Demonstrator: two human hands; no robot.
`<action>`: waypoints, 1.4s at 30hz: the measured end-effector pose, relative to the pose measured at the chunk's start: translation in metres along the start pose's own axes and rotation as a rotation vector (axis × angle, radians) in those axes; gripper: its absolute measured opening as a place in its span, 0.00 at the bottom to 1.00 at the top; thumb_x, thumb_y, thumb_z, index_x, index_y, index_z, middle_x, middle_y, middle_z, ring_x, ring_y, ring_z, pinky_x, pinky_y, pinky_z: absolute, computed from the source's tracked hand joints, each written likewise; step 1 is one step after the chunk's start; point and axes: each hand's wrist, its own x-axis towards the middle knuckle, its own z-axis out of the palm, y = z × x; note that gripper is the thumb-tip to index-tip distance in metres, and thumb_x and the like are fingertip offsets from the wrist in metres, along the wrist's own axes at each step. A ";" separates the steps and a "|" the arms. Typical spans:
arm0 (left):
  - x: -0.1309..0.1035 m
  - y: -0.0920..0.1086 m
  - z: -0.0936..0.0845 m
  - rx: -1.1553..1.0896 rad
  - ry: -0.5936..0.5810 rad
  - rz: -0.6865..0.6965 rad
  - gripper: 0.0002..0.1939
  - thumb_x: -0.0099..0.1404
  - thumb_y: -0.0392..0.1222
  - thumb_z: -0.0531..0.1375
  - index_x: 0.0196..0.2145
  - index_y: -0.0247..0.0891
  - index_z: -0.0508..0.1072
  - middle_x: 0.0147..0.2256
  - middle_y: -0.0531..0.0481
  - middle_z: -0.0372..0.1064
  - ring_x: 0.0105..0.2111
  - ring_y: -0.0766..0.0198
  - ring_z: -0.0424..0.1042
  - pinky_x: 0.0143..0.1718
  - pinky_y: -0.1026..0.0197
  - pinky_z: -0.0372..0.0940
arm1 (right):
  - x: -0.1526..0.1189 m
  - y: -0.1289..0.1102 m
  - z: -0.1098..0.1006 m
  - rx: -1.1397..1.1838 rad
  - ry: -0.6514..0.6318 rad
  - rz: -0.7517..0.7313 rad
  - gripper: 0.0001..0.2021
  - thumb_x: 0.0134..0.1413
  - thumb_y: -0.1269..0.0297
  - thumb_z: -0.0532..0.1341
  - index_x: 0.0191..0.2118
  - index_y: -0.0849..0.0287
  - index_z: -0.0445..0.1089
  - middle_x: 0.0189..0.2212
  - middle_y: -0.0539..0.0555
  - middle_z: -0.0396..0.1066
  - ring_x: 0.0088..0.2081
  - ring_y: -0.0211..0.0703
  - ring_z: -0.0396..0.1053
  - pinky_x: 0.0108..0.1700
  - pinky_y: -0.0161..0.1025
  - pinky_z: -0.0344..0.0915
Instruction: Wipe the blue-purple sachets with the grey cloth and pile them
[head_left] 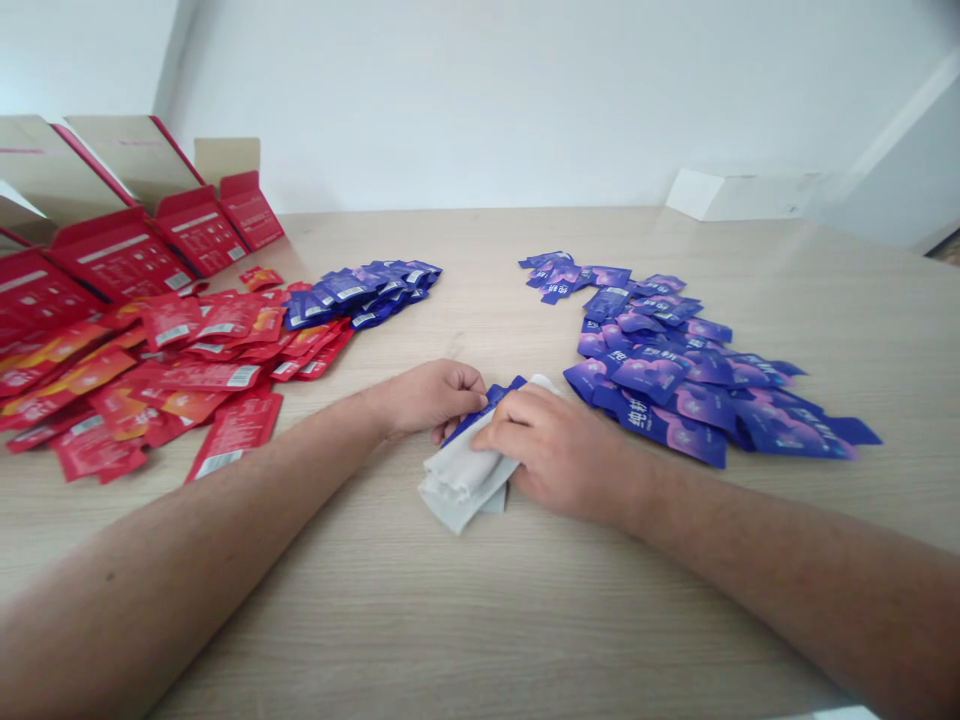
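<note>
My right hand (566, 450) is closed on a folded white cloth (461, 472), its fingers pressed on top and the thumb side hidden. Under the cloth lies a blue sachet (491, 398), of which only a strip shows. My left hand (439, 395) pinches the sachet's left edge with curled fingers, low over the table. Pale layers of the cloth hang out toward me below the right hand. To the right of that hand spreads a heap of blue and purple sachets (660, 380), printed with pink shapes.
Red and orange sachets (217, 350) are piled at the left, touching a smaller stack of blue sachets (367, 290). Behind them stand several red cartons (120, 255) with raised flaps. A white box (742, 195) rests by the wall at the back right of the wooden table (480, 620).
</note>
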 end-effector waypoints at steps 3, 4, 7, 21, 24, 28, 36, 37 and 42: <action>0.000 0.000 -0.001 -0.018 -0.020 -0.002 0.09 0.63 0.45 0.59 0.32 0.37 0.69 0.17 0.58 0.63 0.15 0.70 0.64 0.15 0.69 0.59 | 0.000 -0.006 -0.002 -0.007 -0.067 -0.087 0.11 0.55 0.70 0.61 0.46 0.57 0.72 0.40 0.56 0.68 0.44 0.48 0.64 0.48 0.45 0.64; 0.000 0.000 -0.001 -0.024 -0.019 -0.004 0.08 0.63 0.45 0.59 0.32 0.37 0.69 0.17 0.58 0.63 0.14 0.70 0.64 0.15 0.69 0.59 | 0.000 -0.006 -0.003 -0.011 -0.069 -0.078 0.11 0.55 0.70 0.61 0.45 0.57 0.72 0.40 0.56 0.68 0.44 0.48 0.64 0.48 0.45 0.63; 0.000 0.000 -0.001 -0.034 -0.014 -0.016 0.08 0.64 0.45 0.58 0.32 0.37 0.69 0.17 0.58 0.63 0.14 0.71 0.63 0.14 0.70 0.58 | 0.001 0.001 -0.005 -0.023 -0.019 0.032 0.12 0.55 0.70 0.61 0.46 0.59 0.72 0.41 0.57 0.68 0.44 0.49 0.64 0.48 0.45 0.63; 0.002 -0.004 -0.002 -0.037 -0.001 -0.009 0.09 0.64 0.46 0.58 0.32 0.37 0.69 0.18 0.58 0.63 0.14 0.71 0.62 0.13 0.70 0.57 | 0.000 0.007 -0.005 -0.009 -0.006 0.092 0.10 0.55 0.70 0.61 0.44 0.60 0.71 0.41 0.57 0.68 0.44 0.49 0.64 0.49 0.46 0.62; 0.002 -0.004 -0.002 -0.029 -0.009 0.004 0.08 0.64 0.45 0.58 0.32 0.37 0.69 0.18 0.58 0.63 0.14 0.72 0.61 0.13 0.70 0.57 | 0.000 0.004 -0.004 -0.010 -0.051 0.003 0.11 0.54 0.72 0.61 0.44 0.59 0.72 0.41 0.57 0.68 0.45 0.49 0.64 0.49 0.46 0.63; 0.002 -0.003 -0.002 -0.024 -0.008 0.013 0.08 0.64 0.45 0.58 0.32 0.37 0.70 0.17 0.59 0.62 0.14 0.72 0.61 0.13 0.70 0.55 | 0.001 0.008 -0.001 0.010 0.032 0.022 0.13 0.54 0.75 0.60 0.46 0.58 0.71 0.41 0.56 0.69 0.45 0.48 0.64 0.49 0.46 0.63; 0.001 0.000 0.000 0.000 -0.014 -0.012 0.08 0.63 0.45 0.58 0.32 0.37 0.71 0.18 0.58 0.63 0.15 0.71 0.63 0.15 0.69 0.57 | 0.000 0.009 0.003 0.033 0.060 -0.040 0.14 0.57 0.75 0.59 0.48 0.57 0.72 0.43 0.56 0.70 0.47 0.48 0.65 0.50 0.46 0.64; 0.001 -0.001 0.000 0.003 -0.014 -0.012 0.08 0.63 0.45 0.57 0.33 0.37 0.71 0.18 0.58 0.63 0.15 0.71 0.63 0.15 0.69 0.57 | 0.000 0.007 0.003 0.033 0.059 -0.048 0.14 0.58 0.74 0.59 0.48 0.57 0.72 0.43 0.56 0.70 0.47 0.48 0.65 0.50 0.46 0.64; 0.003 -0.004 -0.001 0.020 0.040 0.026 0.07 0.61 0.44 0.59 0.32 0.37 0.71 0.20 0.58 0.64 0.16 0.73 0.61 0.15 0.71 0.53 | 0.001 0.006 0.005 0.023 0.113 0.055 0.15 0.58 0.74 0.60 0.49 0.57 0.72 0.42 0.56 0.70 0.46 0.48 0.65 0.51 0.48 0.64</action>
